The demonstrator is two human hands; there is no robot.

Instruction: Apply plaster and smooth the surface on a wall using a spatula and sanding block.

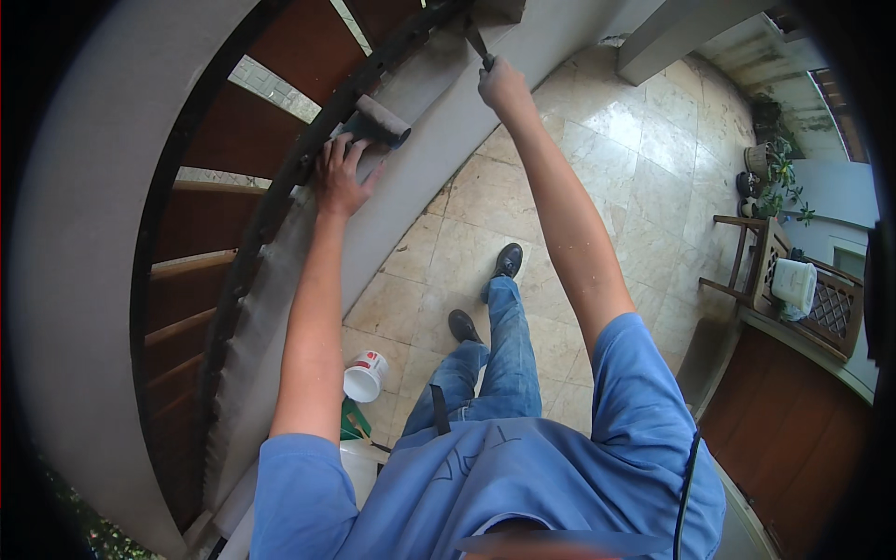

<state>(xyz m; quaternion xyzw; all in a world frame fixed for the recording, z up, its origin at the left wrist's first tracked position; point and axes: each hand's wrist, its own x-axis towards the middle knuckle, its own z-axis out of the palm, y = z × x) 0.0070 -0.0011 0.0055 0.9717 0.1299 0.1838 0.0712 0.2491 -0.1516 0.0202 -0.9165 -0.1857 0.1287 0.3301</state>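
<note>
My right hand [505, 86] is stretched far forward, fingers wrapped round the dark handle of a putty knife [476, 39]. The blade points away from me, close to the top of the low wall [434, 70] by the fence. On the same wall top, my left hand [343, 177] lies with its fingers spread, beside the metal rail of the fence. Just beyond its fingertips rests a paint roller [384, 119] with a greyish sleeve. Something dark sits under the roller, partly hidden; I cannot make out what it is.
A fence of brown slats [224, 131] in a black frame runs along my left. On the tiled floor [457, 252] stand a white bucket [366, 375] and a green item [353, 420]. To the right are a wooden bench [761, 252], a white container [794, 285] and potted plants [775, 182].
</note>
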